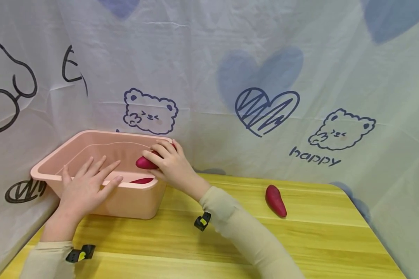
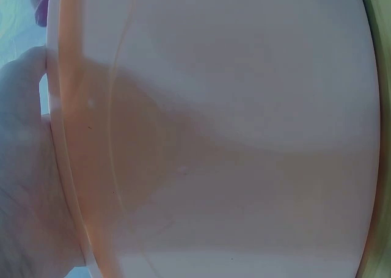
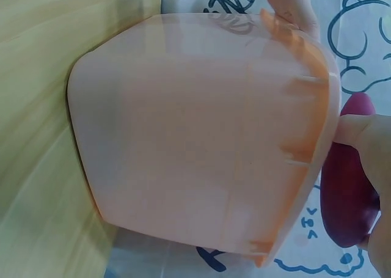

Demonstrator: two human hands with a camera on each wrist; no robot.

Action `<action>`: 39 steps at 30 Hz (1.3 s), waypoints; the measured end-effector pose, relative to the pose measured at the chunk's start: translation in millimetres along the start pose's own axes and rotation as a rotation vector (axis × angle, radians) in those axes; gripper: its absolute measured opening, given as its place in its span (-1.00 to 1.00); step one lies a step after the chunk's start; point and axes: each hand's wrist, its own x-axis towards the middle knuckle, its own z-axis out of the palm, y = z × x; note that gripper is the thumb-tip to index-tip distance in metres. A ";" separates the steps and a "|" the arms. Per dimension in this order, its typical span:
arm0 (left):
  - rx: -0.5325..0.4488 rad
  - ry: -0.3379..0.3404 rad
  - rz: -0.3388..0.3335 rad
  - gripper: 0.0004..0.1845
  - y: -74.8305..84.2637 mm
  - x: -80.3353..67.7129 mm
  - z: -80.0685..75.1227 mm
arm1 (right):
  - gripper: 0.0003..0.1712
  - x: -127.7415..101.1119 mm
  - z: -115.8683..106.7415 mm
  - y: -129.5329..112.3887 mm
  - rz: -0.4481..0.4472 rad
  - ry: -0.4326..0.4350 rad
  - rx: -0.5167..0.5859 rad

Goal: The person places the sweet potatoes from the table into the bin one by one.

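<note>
A pink plastic basin (image 1: pixel 122 199) stands at the left of the table. My right hand (image 1: pixel 172 162) grips a dark red sweet potato (image 1: pixel 146 162) above the basin's right end. In the right wrist view that sweet potato (image 3: pixel 347 192) shows beside the basin's rim, the thumb across it. My left hand (image 1: pixel 87 184) rests on the near rim with its fingers spread out over the inside. Inside the basin, part of another sweet potato (image 1: pixel 142 181) shows past the near rim; the rest of it is hidden. One more sweet potato (image 1: pixel 276 200) lies on the table to the right.
The wooden table (image 1: pixel 209 240) has a yellow grain and ends at a slanting right edge. A pale cloth (image 1: pixel 209 77) with drawn bears and hearts hangs behind and along both sides, close behind the basin. Each wrist wears a small black strap (image 1: pixel 202 221).
</note>
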 end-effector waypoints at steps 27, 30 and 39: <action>0.007 0.015 -0.004 -0.33 1.7 0.5 -1.4 | -0.50 23.9 14.2 -2.4 0.001 -0.171 0.035; 0.009 0.019 -0.001 -0.32 1.9 0.3 -1.1 | -0.49 23.6 15.1 -2.1 0.005 -0.172 0.050; 0.004 0.016 -0.002 -0.32 2.5 -0.2 -0.7 | -0.48 22.6 17.1 -1.0 0.005 -0.166 0.074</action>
